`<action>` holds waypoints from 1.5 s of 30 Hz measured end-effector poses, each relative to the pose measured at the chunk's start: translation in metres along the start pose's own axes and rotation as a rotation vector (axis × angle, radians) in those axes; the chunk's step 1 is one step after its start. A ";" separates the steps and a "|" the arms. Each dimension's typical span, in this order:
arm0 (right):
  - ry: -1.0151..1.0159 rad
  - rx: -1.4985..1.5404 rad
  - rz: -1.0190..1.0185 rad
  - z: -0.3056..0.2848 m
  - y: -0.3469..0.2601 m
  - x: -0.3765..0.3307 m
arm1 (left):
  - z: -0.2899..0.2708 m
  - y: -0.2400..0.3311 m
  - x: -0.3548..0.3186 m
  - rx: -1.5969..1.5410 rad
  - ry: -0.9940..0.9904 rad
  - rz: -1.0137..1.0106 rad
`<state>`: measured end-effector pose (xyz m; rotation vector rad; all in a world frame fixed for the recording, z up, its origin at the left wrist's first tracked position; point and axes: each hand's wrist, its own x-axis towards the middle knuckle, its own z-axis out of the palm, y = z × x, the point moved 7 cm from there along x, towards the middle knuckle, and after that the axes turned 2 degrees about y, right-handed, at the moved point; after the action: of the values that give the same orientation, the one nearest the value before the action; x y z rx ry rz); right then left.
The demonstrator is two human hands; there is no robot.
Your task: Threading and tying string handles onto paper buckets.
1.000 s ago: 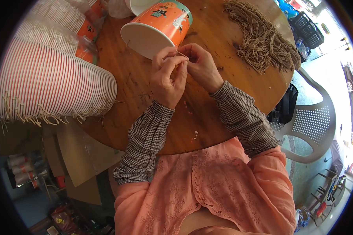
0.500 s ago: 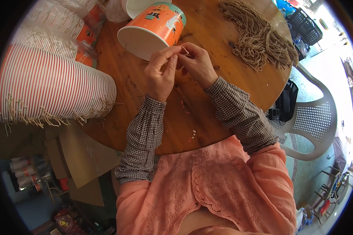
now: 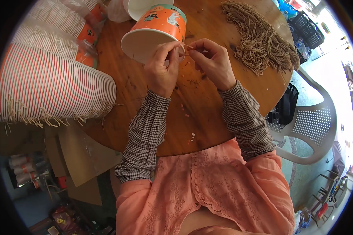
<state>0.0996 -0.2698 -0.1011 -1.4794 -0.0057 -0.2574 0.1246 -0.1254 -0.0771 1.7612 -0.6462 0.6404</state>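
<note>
An orange paper bucket (image 3: 164, 24) with a green band lies on its side, its white open mouth turned toward me. At the right side of its rim, my left hand (image 3: 163, 67) pinches a thin tan cord (image 3: 186, 46). My right hand (image 3: 215, 62) pinches the same cord from the other side, fingertips closed. A small loop of cord shows between the hands. The fingertips partly hide the rim, so I cannot tell whether the cord passes through it. A heap of loose tan cords (image 3: 259, 39) lies to the right.
Left of me lies a long nested stack of buckets (image 3: 59, 84) with cord ends hanging from the rims. Plastic-wrapped stacks (image 3: 47, 37) are behind it. Another white bucket (image 3: 139, 8) stands at the back. Small paper discs (image 3: 192, 136) dot the wooden table. A grey plastic chair (image 3: 312, 125) stands right.
My right hand has moved right, away from my left, drawing the cord out between them. The bucket has shifted slightly right and down in view.
</note>
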 end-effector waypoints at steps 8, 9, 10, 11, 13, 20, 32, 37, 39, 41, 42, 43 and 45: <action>-0.039 -0.289 -0.406 0.011 -0.025 -0.010 | -0.010 0.022 0.005 0.128 0.037 0.107; -0.018 -0.289 -0.429 0.009 -0.027 -0.011 | -0.008 0.026 0.005 0.126 0.008 0.135; 0.005 -0.289 -0.453 0.008 -0.029 -0.012 | -0.006 0.030 0.004 0.125 -0.021 0.162; 0.003 -0.289 -0.453 0.008 -0.028 -0.012 | -0.006 0.030 0.002 0.126 -0.020 0.162; 0.067 -0.171 -0.292 0.002 -0.017 -0.007 | -0.007 0.007 -0.001 -0.130 0.004 -0.142; 0.017 -0.305 -0.459 0.012 -0.032 -0.016 | -0.019 0.010 0.000 -0.158 0.120 -0.132; -0.019 -0.365 -0.537 0.018 -0.038 -0.022 | -0.031 0.022 -0.001 -0.246 0.225 -0.186; 0.055 -0.367 -0.685 0.016 -0.048 -0.028 | -0.023 0.031 0.004 -0.009 0.057 0.038; 0.084 -0.363 -0.666 0.012 -0.047 -0.026 | -0.019 0.038 0.006 0.031 -0.016 0.124; 0.116 -0.359 -0.646 0.009 -0.046 -0.024 | -0.018 0.040 0.007 0.044 -0.048 0.135; 0.129 -0.344 -0.642 0.009 -0.046 -0.023 | -0.017 0.042 0.007 0.057 -0.079 0.146; 0.142 -0.328 -0.638 0.008 -0.046 -0.023 | -0.018 0.044 0.008 0.054 -0.083 0.148; 0.140 -0.323 -0.620 0.006 -0.044 -0.021 | -0.016 0.041 0.007 0.062 -0.126 0.045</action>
<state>0.0723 -0.2629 -0.0606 -1.7481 -0.3268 -0.8975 0.0989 -0.1209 -0.0402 1.8603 -0.7611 0.5891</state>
